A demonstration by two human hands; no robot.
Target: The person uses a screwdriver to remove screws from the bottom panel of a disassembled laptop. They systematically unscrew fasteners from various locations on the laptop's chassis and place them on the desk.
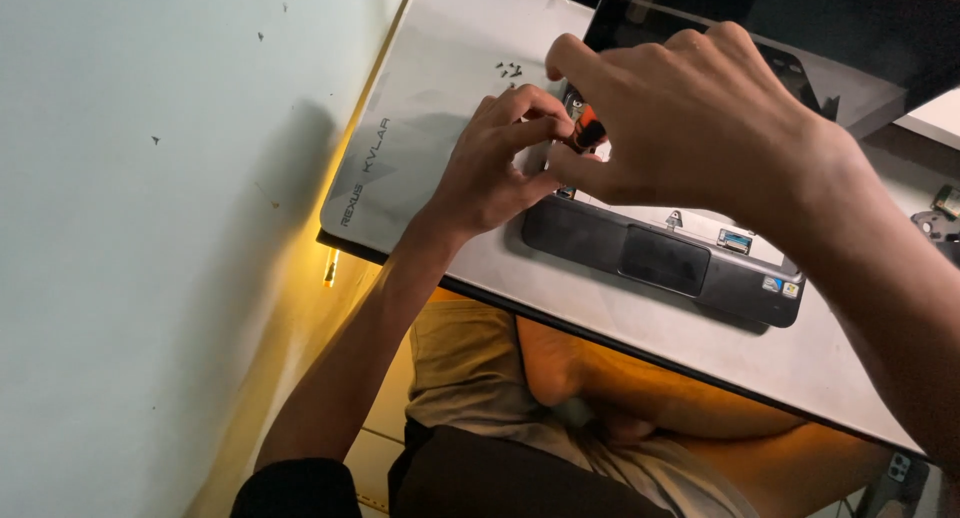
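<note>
I see loose screws (510,71) at eleven o'clock of my left hand (492,168), whose fingers pinch narrowly at the orange-tipped screwdriver (586,131). My right hand (690,118) grips that tool over the opened laptop (660,253).

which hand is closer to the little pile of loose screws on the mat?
Left. The left hand has its fingertips just below and beside the loose screws. The right hand sits further right, over the laptop, gripping the orange-handled tool.
</note>
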